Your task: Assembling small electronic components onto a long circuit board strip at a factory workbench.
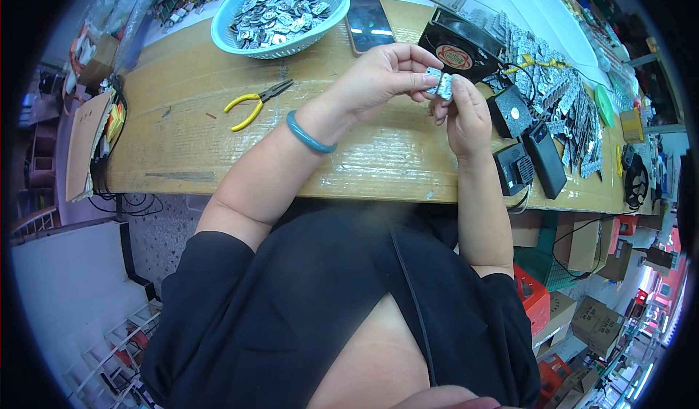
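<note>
Pinching a small silvery metal bit (439, 84) over the cardboard (386, 154) with left hand (384, 76) and right hand (467, 118), leaving basically no gap, right near the black fan (473, 38). Probably handling light, stiff and kinda slick, so calling for an edge grip, tbh. Seeing similar-looking pieces (277, 20) heaped in the blue basket (337, 0) farther back.
</note>
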A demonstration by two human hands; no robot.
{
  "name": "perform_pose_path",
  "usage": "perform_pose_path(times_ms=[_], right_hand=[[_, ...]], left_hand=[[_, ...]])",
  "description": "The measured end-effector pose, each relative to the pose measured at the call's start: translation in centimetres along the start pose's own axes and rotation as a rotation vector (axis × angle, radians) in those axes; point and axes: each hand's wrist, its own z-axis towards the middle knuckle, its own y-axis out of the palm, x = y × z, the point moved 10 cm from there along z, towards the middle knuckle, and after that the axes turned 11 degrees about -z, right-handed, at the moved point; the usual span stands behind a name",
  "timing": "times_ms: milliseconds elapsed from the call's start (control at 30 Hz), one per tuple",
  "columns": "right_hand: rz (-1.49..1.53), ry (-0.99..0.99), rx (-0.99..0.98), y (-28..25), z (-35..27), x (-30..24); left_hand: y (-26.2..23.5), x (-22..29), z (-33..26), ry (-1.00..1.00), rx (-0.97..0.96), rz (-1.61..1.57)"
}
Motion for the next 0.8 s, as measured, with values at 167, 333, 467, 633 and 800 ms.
perform_pose_path(times_ms=[167,333,467,633,800], right_hand=[[0.087,-0.031,-0.025,-1.2,0.6,0.4],[-0.151,0.019,0.085,-2.1,0.5,0.4],[-0.192,0.042,0.078,-1.6,0.4,0.4],[-0.160,0.055,0.032,-1.6,0.7,0.9],[-0.125,0.065,0.049,-1.6,0.6,1.0]], left_hand=[[0.1,0.7,0.1,0.157,0.036,0.101],[0.6,1.7,-0.2,0.303,0.061,0.337],[0.8,2.5,-0.7,0.373,0.119,0.555],[1.4,3.7,-1.5,0.505,0.214,0.663],[0.9,3.3,-1.2,0.489,0.209,0.554]])
